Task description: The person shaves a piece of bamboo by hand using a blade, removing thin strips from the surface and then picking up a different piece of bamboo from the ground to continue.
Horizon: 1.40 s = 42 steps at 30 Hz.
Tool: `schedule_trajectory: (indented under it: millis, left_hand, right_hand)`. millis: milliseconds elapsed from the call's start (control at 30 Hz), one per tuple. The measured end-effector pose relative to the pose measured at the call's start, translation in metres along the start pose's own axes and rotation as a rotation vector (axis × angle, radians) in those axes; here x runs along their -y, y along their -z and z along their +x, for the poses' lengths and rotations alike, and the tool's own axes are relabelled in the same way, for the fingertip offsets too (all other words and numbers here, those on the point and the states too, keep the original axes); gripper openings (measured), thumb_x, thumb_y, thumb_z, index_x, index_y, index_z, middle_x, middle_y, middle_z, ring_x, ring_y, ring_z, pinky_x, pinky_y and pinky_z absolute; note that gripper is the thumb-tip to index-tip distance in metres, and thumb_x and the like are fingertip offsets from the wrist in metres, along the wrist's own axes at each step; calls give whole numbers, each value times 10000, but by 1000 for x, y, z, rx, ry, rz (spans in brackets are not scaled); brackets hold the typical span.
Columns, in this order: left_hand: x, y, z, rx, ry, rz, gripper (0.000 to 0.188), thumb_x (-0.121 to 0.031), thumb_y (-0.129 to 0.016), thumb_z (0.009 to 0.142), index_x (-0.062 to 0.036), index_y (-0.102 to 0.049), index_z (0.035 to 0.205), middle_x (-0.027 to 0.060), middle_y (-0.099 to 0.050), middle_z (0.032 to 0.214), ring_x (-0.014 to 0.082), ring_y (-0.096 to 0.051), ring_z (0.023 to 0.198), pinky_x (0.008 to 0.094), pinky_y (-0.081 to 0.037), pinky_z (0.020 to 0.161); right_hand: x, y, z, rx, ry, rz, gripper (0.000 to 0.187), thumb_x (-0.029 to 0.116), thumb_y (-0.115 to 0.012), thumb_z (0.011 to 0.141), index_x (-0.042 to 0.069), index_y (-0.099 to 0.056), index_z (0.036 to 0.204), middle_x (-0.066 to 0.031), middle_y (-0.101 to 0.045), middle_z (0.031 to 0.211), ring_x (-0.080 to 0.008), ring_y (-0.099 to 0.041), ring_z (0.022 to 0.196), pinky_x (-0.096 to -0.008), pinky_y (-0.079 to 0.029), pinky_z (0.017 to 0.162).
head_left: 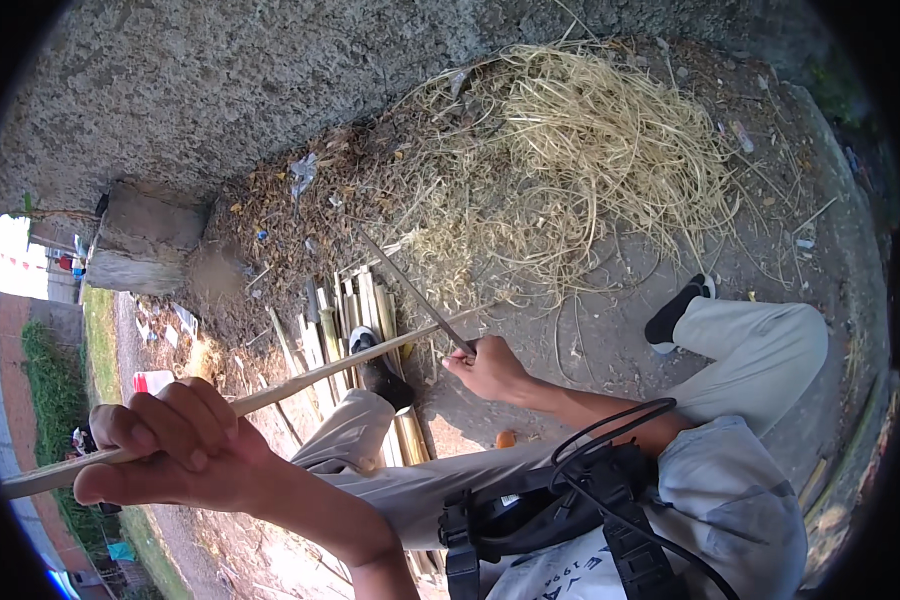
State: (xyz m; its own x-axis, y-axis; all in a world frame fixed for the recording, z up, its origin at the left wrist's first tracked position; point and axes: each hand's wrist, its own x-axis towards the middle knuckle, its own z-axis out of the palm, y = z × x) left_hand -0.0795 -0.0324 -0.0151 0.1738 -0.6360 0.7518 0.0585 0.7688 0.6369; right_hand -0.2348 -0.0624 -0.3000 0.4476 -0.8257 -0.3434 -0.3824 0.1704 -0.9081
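Observation:
My left hand (185, 450) is closed around a long, pale bamboo strip (315, 375), which slants from the lower left up toward the middle of the head view. My right hand (492, 370) grips a knife (415, 285) by its handle, mostly hidden in the fingers. Its long, narrow, dark blade points up and to the left. Near the handle the blade crosses the strip; whether it is cutting in cannot be made out. Thin curled shavings (460, 255) lie beyond the blade on the ground.
A big heap of pale fibrous strips (620, 130) lies against the rough wall (270, 80). Split bamboo lengths (315, 330) rest by my shoe (380, 375), under my leg. A concrete block (145, 240) stands at the wall's left end. Litter and dry leaves are scattered around.

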Motion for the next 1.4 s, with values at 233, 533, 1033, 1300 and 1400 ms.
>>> schedule_trajectory:
  millis: [233, 533, 1033, 1300, 1400]
  left_hand:
    - [-1, 4, 0, -411, -84, 354, 563, -575, -297, 931, -93, -476, 702, -29, -275, 424, 56, -184, 320, 213, -185, 283]
    - [-12, 11, -2, -210, -47, 182, 596, -598, -275, 924, -96, -505, 700, -26, -280, 417, 56, -190, 311, 211, -188, 276]
    - [-5, 2, -1, -362, -59, 309, 574, -579, -293, 933, -99, -483, 681, -37, -279, 415, 47, -193, 311, 196, -190, 274]
    - [0, 3, 0, -341, -80, 289, 575, -562, -270, 945, -90, -483, 693, -37, -273, 414, 46, -197, 313, 195, -209, 266]
    - [-2, 6, -1, -338, -72, 297, 568, -560, -272, 945, -98, -480, 689, -37, -270, 416, 46, -196, 314, 197, -196, 267]
  right_hand:
    - [-102, -10, 12, 51, -276, -157, 277, 257, -674, 790, -19, -682, 772, -192, -664, 719, -313, -662, 639, -383, -510, 607]
    - [24, -5, -10, -56, 276, -40, 316, 261, -617, 830, -1, -610, 653, -196, -588, 598, -357, -600, 568, -415, -461, 563]
    - [1, -8, -12, -6, 153, -56, 272, 247, -639, 811, -19, -666, 762, -196, -653, 696, -340, -654, 664, -396, -500, 633]
    - [-36, 2, 3, 60, -112, -176, 309, 266, -649, 801, -29, -658, 709, -215, -635, 691, -368, -645, 694, -407, -496, 642]
    - [15, -2, -11, 4, 29, -51, 310, 265, -661, 791, -31, -654, 699, -216, -632, 675, -368, -645, 696, -405, -495, 638]
